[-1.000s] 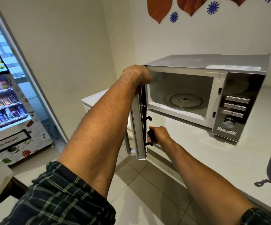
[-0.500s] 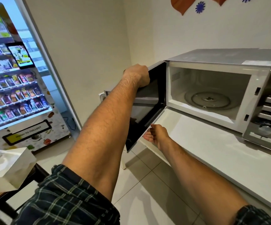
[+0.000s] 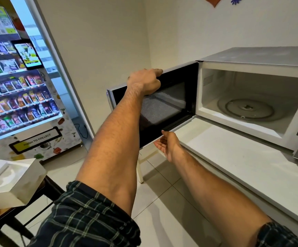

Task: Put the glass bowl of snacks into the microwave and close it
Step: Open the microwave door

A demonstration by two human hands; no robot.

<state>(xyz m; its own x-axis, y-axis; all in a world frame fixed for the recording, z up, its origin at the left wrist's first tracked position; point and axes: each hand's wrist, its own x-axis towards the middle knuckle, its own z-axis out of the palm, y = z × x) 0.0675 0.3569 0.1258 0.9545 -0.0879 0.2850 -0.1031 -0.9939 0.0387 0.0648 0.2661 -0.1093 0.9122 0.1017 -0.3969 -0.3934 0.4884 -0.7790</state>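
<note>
Microwave (image 3: 257, 102) on white surface (image 3: 233, 161), door (image 3: 162, 107) swung wide to its left, dark mesh window facing the camera. Left hand (image 3: 145, 81) draped over the door's top edge, fingers curled down on the rim, a loose grip holding the door. Right hand (image 3: 167, 144) just below the door's bottom edge, palm up, fingers spread, holding nothing. Glass bowl of snacks nowhere in view. Compared with half a second ago: door opened further, left hand carried along with the top edge, right hand now turned palm up beneath the door. Inside the microwave cavity, only the round glass turntable (image 3: 246, 108), bare. Left of the microwave, beyond the door, lit vending machine (image 3: 19, 90) with shelves of packets. Nearer, lower left of the door, white box (image 3: 10, 182).
</note>
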